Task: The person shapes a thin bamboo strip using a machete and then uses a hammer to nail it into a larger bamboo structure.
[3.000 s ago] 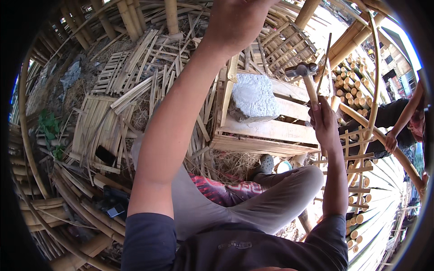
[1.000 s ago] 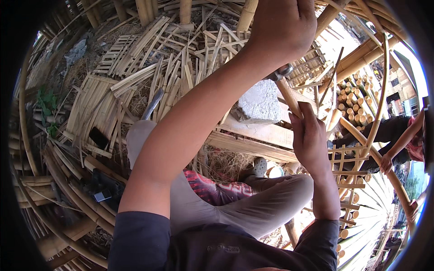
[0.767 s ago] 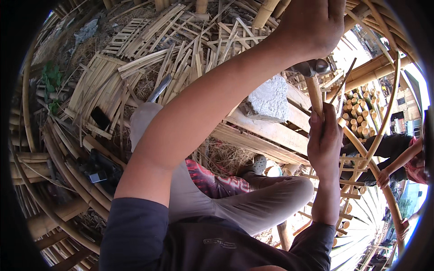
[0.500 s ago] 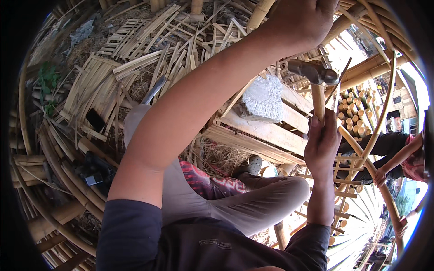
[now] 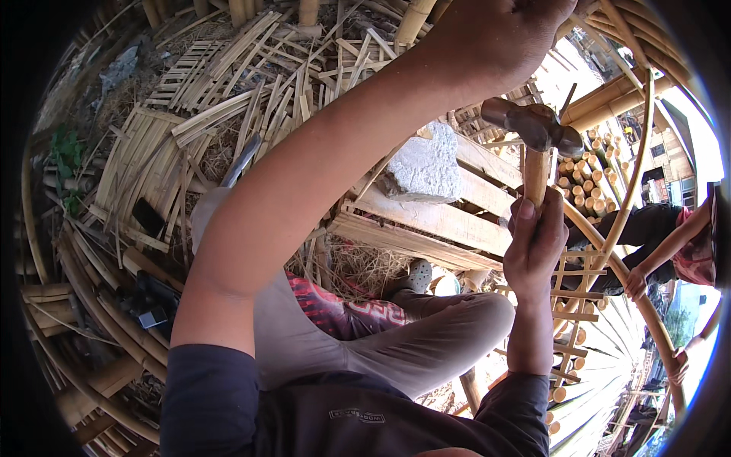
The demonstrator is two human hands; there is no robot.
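My right hand (image 5: 535,242) grips a hammer (image 5: 536,175) by its wooden handle, upright, with the dark metal head at the top. My left arm reaches across to the top edge, where my left hand (image 5: 509,38) is curled; its fingertips and whatever they hold are cut off by the frame. Just beyond the hammer head, a thin dark stick (image 5: 568,99) stands out. Below the left forearm, a rough grey stone block (image 5: 426,171) rests on a wooden slatted bench (image 5: 415,215).
Split bamboo strips (image 5: 221,65) and a slatted panel (image 5: 141,164) with a dark phone (image 5: 148,217) lie at left. Curved bamboo poles (image 5: 647,305) rise at right, where another person's hand (image 5: 636,283) grips one. Cut bamboo poles (image 5: 590,179) are stacked behind.
The view has shifted slightly, so the surroundings sit further left. The hammer head appears a little larger and further right against the background. My left hand stays raised and curled.
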